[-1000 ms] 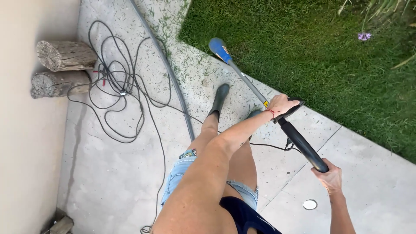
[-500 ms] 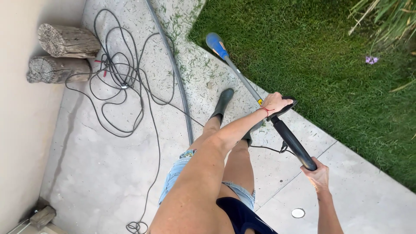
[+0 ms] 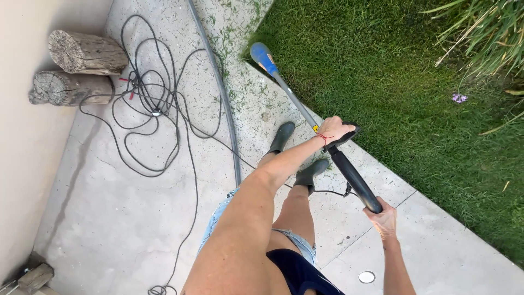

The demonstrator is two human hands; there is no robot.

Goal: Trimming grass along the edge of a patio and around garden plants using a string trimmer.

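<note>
The string trimmer [image 3: 305,117] slants from the person's waist down to the lawn edge [image 3: 256,63], its blue head [image 3: 262,55] low over the seam where the concrete path [image 3: 131,218] meets the grass [image 3: 393,82]. It is a long, rigid tool: a thin metal shaft leading into a thicker black tube, so it probably carries most of its weight at the far head and wants two well-spaced holds to stay steady. That is how it is held. The left hand [image 3: 334,130] sits on the black front handle midway up the shaft, fingers wrapped over it, a red thread around the wrist. The right hand [image 3: 383,219] closes on the rear end of the black grip, near the hip. Both grips look firm rather than delicate; nothing here seems fragile or slippery.

A thin black cord [image 3: 164,109] trails from the tool across the path into a loose tangle, beside a grey hose [image 3: 224,104]. Dark rubber boots [image 3: 297,158] stand just behind the shaft. Two cut logs [image 3: 82,68] lie against the pale wall [image 3: 27,136].
</note>
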